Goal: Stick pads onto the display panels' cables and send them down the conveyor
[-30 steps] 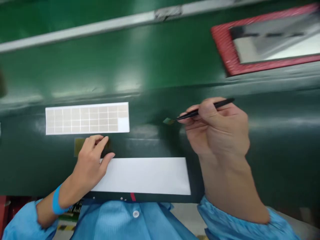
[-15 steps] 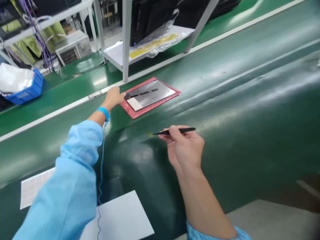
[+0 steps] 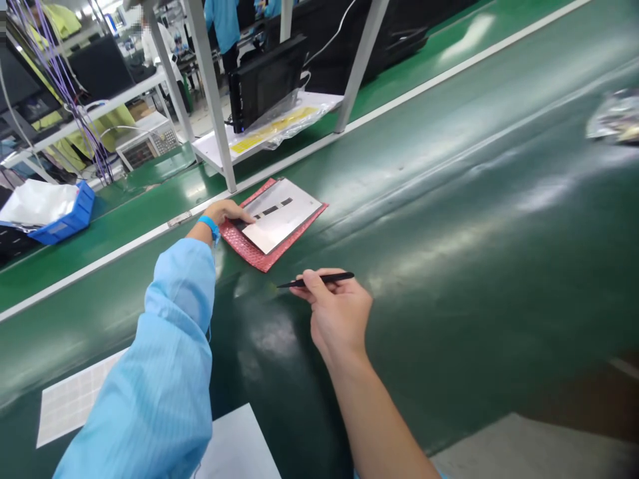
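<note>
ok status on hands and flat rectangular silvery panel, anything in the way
Left hand at left end of panel. Right hand holds slim black pointed tool. Panel over red bubble wrap; grey metal post just beyond.

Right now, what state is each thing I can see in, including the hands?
Right hand: closed around black tweezers
Black tweezers: held, tips unclear
Left hand: touching display panel, grip unclear
Display panel: on red bubble wrap
Red bubble wrap: partly covered
White gridded sheet: flat, partly hidden
Plain white sheet: partly hidden
Blue bin: filled
Black monitor: standing upright
</note>
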Tool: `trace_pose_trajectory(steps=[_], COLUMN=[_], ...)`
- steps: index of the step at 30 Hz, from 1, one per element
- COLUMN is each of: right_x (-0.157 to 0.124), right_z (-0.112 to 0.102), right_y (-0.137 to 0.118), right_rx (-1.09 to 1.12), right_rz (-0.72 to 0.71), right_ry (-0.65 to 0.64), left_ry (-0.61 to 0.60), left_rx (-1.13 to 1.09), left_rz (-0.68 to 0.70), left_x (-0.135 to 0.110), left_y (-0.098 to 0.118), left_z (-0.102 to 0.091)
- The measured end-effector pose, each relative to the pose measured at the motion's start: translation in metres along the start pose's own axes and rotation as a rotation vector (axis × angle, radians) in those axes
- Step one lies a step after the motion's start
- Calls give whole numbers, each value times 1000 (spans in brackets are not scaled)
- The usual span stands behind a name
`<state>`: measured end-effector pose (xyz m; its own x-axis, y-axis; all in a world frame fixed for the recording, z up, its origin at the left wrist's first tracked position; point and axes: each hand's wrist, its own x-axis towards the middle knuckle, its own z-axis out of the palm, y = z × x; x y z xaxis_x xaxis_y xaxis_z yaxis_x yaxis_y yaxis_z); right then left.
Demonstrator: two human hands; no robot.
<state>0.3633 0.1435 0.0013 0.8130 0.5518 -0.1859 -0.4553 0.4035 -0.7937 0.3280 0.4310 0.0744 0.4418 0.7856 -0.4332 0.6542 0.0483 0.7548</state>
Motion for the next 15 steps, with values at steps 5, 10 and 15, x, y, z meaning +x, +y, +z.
trace_pose_trajectory(steps=[5,10,15], right_x=[13,31,32], right_z=[-10,-31,-38], right_y=[-6,-20,-21], right_rx=[92,196,213], right_rz=[-12,-48,-78], right_ry=[49,139,163], left_ry=[-23,123,309], left_rx=[-244,-538,-698], left_rz=[-23,79,54], left_x=[-47,-142,-263], left_y=[25,-2,-106], left_z=[16,27,66])
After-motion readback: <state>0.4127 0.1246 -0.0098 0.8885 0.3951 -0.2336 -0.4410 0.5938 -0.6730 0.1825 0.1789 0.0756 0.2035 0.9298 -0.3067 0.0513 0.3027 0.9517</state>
